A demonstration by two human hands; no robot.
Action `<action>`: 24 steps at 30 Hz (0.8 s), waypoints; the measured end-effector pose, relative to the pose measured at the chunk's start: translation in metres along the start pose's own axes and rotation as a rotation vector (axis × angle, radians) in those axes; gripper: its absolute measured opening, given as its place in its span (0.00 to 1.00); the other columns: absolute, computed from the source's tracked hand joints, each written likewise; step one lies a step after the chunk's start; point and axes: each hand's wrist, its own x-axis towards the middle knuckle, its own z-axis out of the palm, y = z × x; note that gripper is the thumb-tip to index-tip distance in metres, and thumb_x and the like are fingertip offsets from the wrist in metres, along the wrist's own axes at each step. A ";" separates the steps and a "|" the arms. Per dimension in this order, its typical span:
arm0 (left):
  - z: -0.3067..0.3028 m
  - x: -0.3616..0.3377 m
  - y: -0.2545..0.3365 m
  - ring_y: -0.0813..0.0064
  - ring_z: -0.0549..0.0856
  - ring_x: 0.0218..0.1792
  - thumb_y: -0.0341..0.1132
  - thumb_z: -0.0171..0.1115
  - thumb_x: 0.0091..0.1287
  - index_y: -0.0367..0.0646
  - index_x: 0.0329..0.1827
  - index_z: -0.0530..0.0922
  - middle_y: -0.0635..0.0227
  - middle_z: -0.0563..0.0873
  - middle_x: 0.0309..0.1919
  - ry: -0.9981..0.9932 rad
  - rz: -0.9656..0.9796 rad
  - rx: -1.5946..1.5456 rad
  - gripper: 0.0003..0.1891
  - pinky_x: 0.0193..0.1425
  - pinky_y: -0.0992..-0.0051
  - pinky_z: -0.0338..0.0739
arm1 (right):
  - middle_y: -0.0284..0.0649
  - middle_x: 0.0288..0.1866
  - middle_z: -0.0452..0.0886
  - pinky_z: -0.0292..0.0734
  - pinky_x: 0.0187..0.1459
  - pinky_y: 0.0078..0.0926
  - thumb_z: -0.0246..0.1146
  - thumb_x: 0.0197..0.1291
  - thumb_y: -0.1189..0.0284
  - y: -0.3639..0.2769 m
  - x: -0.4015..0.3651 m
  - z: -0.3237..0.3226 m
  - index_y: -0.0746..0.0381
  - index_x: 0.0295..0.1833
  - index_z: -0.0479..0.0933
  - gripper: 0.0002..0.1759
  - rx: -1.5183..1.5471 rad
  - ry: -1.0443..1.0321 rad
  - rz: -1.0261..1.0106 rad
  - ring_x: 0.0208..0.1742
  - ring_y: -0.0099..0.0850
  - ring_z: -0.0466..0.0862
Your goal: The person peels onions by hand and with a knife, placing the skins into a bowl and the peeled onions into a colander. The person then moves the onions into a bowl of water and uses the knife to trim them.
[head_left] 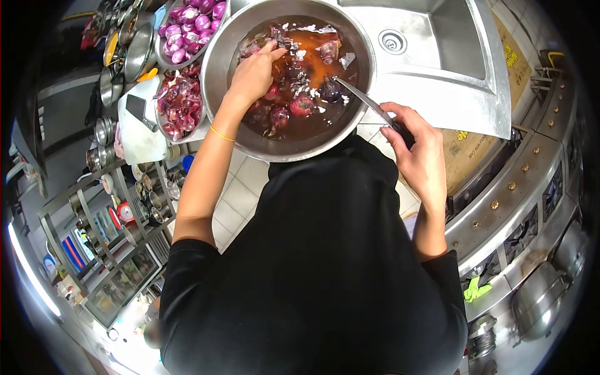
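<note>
A large steel basin (288, 152) holds brownish water with red onions (303, 105) and loose skins floating in it. My left hand (253, 75) reaches over the basin's left side, its fingertips at the floating onion skins (278, 36); the fingers look stretched out, and I see nothing held in them. In my right hand (417, 147) is a knife (362, 97), gripped by its dark handle. Its blade slants over the basin's right rim, with the tip close to a dark onion (330, 90) in the water.
Left of the basin stand a bowl of peeled red onions (187, 31) and a container of onion skins (179, 103). A cleaver (139, 110) lies on a white cutting board (142, 140). The steel sink (431, 103) is at right, with a stove (500, 206) beyond.
</note>
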 end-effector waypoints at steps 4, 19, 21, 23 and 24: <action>-0.032 0.011 0.027 0.51 0.82 0.49 0.16 0.52 0.51 0.48 0.61 0.75 0.49 0.70 0.64 -0.043 -0.203 0.023 0.31 0.52 0.59 0.78 | 0.47 0.41 0.81 0.74 0.39 0.32 0.63 0.54 0.80 -0.001 0.002 -0.002 0.61 0.50 0.76 0.16 -0.020 -0.015 0.008 0.38 0.46 0.81; -0.023 0.012 0.028 0.57 0.72 0.64 0.16 0.59 0.51 0.41 0.56 0.76 0.57 0.75 0.61 -0.288 -0.076 -0.313 0.26 0.67 0.65 0.67 | 0.46 0.41 0.81 0.74 0.39 0.32 0.64 0.53 0.81 0.001 0.000 -0.005 0.62 0.50 0.77 0.16 -0.007 0.029 0.020 0.37 0.45 0.80; -0.022 0.011 0.045 0.56 0.73 0.62 0.20 0.63 0.50 0.43 0.59 0.74 0.56 0.76 0.60 -0.344 -0.088 -0.243 0.29 0.65 0.64 0.69 | 0.46 0.40 0.81 0.74 0.39 0.32 0.64 0.53 0.81 0.000 0.001 -0.004 0.62 0.50 0.77 0.16 0.003 0.015 0.042 0.37 0.45 0.80; -0.004 0.007 0.049 0.55 0.75 0.60 0.24 0.66 0.49 0.45 0.61 0.73 0.54 0.77 0.59 -0.396 -0.126 -0.138 0.31 0.63 0.64 0.70 | 0.46 0.39 0.81 0.74 0.38 0.31 0.64 0.53 0.80 0.000 0.002 -0.003 0.62 0.50 0.77 0.16 0.009 0.015 0.060 0.35 0.43 0.80; -0.003 0.011 0.050 0.55 0.75 0.60 0.24 0.66 0.49 0.45 0.61 0.73 0.54 0.77 0.59 -0.393 -0.125 -0.141 0.31 0.63 0.64 0.70 | 0.46 0.39 0.81 0.74 0.38 0.31 0.64 0.53 0.80 0.000 0.002 -0.003 0.62 0.50 0.77 0.16 0.004 0.016 0.059 0.35 0.43 0.80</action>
